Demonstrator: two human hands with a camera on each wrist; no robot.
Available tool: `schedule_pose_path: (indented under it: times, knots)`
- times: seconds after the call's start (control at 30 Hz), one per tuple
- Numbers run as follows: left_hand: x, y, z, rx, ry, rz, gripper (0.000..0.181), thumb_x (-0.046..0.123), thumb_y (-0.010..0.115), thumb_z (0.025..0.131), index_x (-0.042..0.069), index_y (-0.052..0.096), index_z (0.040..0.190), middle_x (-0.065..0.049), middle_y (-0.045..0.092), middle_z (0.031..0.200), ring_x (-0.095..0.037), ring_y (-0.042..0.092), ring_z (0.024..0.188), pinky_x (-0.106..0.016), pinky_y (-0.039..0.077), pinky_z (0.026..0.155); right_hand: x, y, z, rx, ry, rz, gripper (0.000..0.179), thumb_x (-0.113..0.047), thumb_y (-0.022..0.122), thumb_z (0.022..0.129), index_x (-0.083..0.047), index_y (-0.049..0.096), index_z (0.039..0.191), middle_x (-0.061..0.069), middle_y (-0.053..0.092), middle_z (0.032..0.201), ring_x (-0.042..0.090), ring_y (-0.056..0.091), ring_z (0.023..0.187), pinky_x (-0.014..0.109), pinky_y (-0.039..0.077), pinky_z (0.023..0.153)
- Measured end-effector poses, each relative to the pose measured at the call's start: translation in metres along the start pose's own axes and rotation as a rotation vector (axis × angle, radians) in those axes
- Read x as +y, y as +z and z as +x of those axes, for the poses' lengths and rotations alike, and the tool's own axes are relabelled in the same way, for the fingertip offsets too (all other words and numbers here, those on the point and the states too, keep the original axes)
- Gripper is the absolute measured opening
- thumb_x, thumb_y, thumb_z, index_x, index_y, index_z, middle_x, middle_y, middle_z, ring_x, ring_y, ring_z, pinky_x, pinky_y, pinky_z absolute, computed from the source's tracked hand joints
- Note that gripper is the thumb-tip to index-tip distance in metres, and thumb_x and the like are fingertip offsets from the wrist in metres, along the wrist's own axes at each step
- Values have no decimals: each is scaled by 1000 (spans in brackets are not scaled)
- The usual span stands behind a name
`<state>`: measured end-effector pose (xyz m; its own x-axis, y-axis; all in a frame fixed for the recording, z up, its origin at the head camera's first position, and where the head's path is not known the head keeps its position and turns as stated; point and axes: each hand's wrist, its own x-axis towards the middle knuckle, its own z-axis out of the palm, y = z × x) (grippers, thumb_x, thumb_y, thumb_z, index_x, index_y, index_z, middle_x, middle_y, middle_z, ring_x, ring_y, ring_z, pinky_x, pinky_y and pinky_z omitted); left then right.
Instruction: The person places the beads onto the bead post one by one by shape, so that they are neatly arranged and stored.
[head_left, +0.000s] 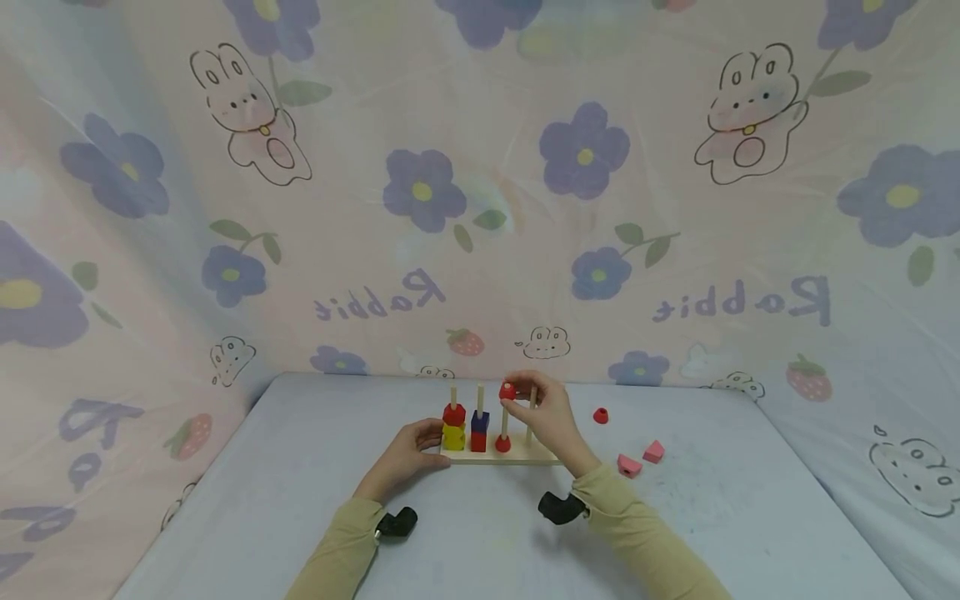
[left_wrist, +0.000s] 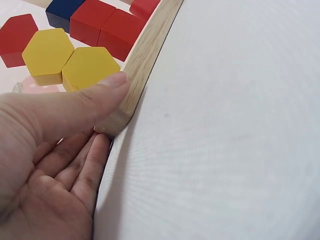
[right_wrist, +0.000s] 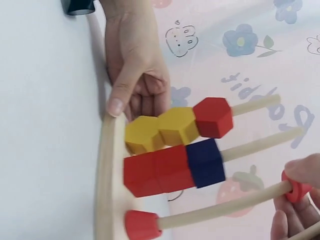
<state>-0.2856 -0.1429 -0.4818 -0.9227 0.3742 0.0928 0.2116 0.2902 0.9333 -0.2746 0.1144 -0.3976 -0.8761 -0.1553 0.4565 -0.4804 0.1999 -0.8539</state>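
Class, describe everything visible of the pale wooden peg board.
The pale wooden peg board has a long, flat, grained base lying on the white table, and four upright round pegs. Three carry, left to right, yellow and red hexagonal blocks, red and dark blue square blocks, and a red tapered piece. The left hand holds its left end.

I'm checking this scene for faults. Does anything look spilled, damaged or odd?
Nothing looks spilled or damaged. Oddly, the "Rabbit" lettering on the backdrop reads backwards. Right of the board, a red piece and two pink pieces lie loose, off the pegs.
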Motion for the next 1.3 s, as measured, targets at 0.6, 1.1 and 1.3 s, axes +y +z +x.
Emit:
schedule_pose_path:
  times: [0.6,1.1,1.3]
  knots:
    - [-30,-1,15,7,-13,10,63,9,80,77,0,50,132,-18,53,131,-30,55,118,-38,44,101,84,21,-22,53,213,15,34,5,77,74,2,62,105,11,66,99,26,62,94,39,54,85]
    - [-33,0,16,9,-40,20,65,13,81,77,2,49,134,-17,53,133,-28,55,118,-38,45,100,93,19,-32,3,215,-8,34,8,74,76,3,62,107,14,66,102,31,62,97,41,53,87]
    - [-33,0,15,7,-46,29,65,13,81,77,4,50,134,-16,53,133,-28,55,119,-37,45,100,84,7,-44,-18,186,-40,45,7,73,77,7,57,120,20,62,117,37,56,113,48,44,99]
